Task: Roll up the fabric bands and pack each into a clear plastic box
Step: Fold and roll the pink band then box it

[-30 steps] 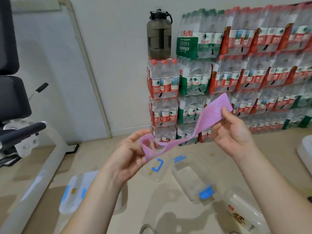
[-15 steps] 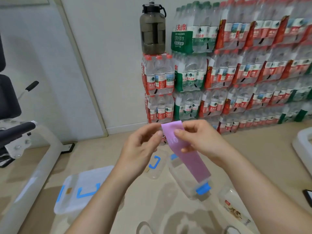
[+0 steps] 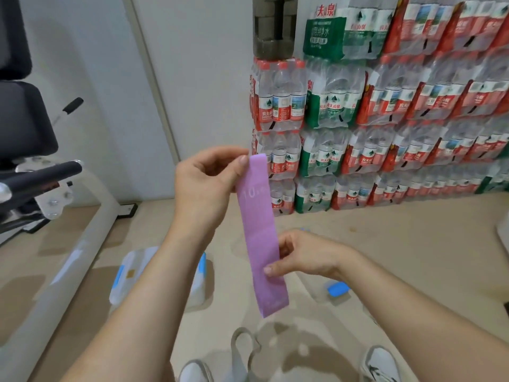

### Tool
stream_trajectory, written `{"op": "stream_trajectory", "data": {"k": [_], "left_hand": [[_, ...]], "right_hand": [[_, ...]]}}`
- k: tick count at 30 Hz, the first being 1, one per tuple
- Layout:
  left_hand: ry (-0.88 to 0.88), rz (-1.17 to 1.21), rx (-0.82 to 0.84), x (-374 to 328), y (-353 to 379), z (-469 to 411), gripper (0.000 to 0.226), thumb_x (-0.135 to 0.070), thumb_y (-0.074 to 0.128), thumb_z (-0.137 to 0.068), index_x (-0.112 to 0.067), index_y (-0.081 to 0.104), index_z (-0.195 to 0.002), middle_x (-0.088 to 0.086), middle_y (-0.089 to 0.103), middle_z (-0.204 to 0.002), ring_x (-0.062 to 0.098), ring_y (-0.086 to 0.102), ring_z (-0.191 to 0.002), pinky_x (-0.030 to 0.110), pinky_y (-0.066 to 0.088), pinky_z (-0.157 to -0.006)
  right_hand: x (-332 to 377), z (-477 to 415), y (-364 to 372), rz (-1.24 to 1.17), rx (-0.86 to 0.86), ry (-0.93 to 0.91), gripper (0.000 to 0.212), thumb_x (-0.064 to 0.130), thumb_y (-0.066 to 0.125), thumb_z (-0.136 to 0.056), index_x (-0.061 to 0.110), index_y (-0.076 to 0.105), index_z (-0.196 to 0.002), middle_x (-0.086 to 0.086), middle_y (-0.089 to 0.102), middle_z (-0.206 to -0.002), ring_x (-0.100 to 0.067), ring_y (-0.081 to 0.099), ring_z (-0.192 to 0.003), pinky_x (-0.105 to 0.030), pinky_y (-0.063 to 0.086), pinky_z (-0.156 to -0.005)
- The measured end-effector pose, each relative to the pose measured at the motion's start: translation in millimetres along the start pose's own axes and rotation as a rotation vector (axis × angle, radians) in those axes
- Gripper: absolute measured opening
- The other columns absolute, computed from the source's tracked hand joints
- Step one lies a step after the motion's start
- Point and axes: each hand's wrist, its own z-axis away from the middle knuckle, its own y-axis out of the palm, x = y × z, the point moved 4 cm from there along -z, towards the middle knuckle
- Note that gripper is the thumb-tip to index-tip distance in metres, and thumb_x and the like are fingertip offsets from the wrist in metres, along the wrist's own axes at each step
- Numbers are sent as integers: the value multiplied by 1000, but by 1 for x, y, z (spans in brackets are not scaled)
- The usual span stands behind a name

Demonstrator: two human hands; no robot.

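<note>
A flat pink fabric band (image 3: 257, 230) marked "10" hangs upright in front of me. My left hand (image 3: 205, 186) pinches its top end between thumb and fingers. My right hand (image 3: 303, 255) grips the band lower down, near its middle, with the thumb across the front. The band's bottom end dangles free. On the floor below, a clear plastic box with blue clips (image 3: 129, 277) lies partly hidden behind my left forearm. Another clear box with a blue clip (image 3: 337, 288) lies under my right wrist. A grey band (image 3: 242, 346) lies on the floor near my feet.
Stacked packs of bottled water (image 3: 385, 119) line the wall on the right, with a large dark jug (image 3: 275, 26) on top. A white exercise machine with black pads (image 3: 33, 175) stands at the left. My shoes (image 3: 381, 365) show at the bottom edge.
The band went from stretched sideways between my hands to hanging straight down. My left hand now holds the top end, and my right hand has slid down to the band's middle.
</note>
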Motion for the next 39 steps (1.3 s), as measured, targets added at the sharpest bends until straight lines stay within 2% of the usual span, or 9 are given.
{"op": "stream_trajectory", "data": {"k": [5, 12, 16, 21, 25, 27, 30, 33, 39], "left_hand": [[-55, 70, -293, 15, -60, -20, 14, -7, 64, -88, -20, 68, -83, -14, 66, -59, 2, 57, -56, 20, 49, -54], [-224, -133, -360, 49, -101, -37, 15, -6, 66, -84, -12, 69, -98, 1, 64, -73, 13, 58, -62, 25, 53, -64], [-360, -643, -102, 69, -107, -37, 33, 4, 64, -73, -13, 73, -100, 4, 69, -77, 23, 65, -73, 34, 56, -77], [-555, -1109, 270, 76, -101, -19, 25, -4, 52, -75, -17, 73, -78, 5, 64, -62, 24, 58, -65, 25, 43, -63], [-789, -1250, 680, 93, -84, 7, 30, -6, 54, -74, -16, 67, -98, 4, 73, -80, 17, 68, -74, 24, 49, -63], [-658, -1336, 753, 94, -70, 11, 33, -14, 63, -78, -21, 63, -111, 1, 71, -101, 16, 65, -90, 23, 48, -74], [-331, -809, 589, 71, -27, 13, 20, -20, 63, -88, -22, 67, -107, -3, 71, -102, 12, 66, -97, 25, 50, -87], [-290, -218, 488, 38, 12, 26, 13, -20, 62, -89, -21, 71, -99, -1, 75, -95, 7, 68, -90, 25, 54, -79], [-239, -179, 328, 43, 32, 24, 8, -11, 73, -81, -15, 74, -87, -2, 75, -79, 3, 66, -70, 16, 50, -67]], "right_hand": [[-25, 3, 14, 93, 186, 147, 16, 10, 67, -84, 21, 69, -74, 2, 72, -72, -18, 65, -84, -27, 48, -90], [-18, 11, -20, -96, -9, 178, 13, -2, 58, -90, 2, 63, -101, -8, 71, -76, -20, 71, -76, -21, 53, -58], [-11, 18, -39, -63, -153, 153, 17, 0, 53, -93, 6, 68, -97, -10, 71, -80, -16, 70, -70, -19, 48, -51], [5, 35, -74, -67, -579, 5, 13, -8, 68, -80, 2, 65, -89, -4, 70, -69, -15, 63, -54, -16, 46, -48], [24, 44, -79, -232, -675, -126, 13, -3, 71, -78, 8, 67, -83, -1, 67, -66, -6, 53, -51, -18, 36, -51], [33, 43, -69, -255, -611, -163, 12, -2, 69, -79, 10, 70, -81, -1, 63, -69, -8, 48, -57, -21, 31, -53], [42, 38, -55, -180, -539, -163, 12, 0, 67, -82, 7, 73, -89, -1, 62, -69, -6, 45, -54, -17, 30, -48], [45, 36, -47, -125, -526, -130, 12, 3, 71, -81, 12, 74, -88, 0, 66, -69, -3, 50, -52, -15, 38, -46], [48, 40, -44, -201, -465, -132, 14, 1, 74, -77, 11, 72, -87, -7, 69, -75, -9, 60, -57, -20, 48, -49]]}}
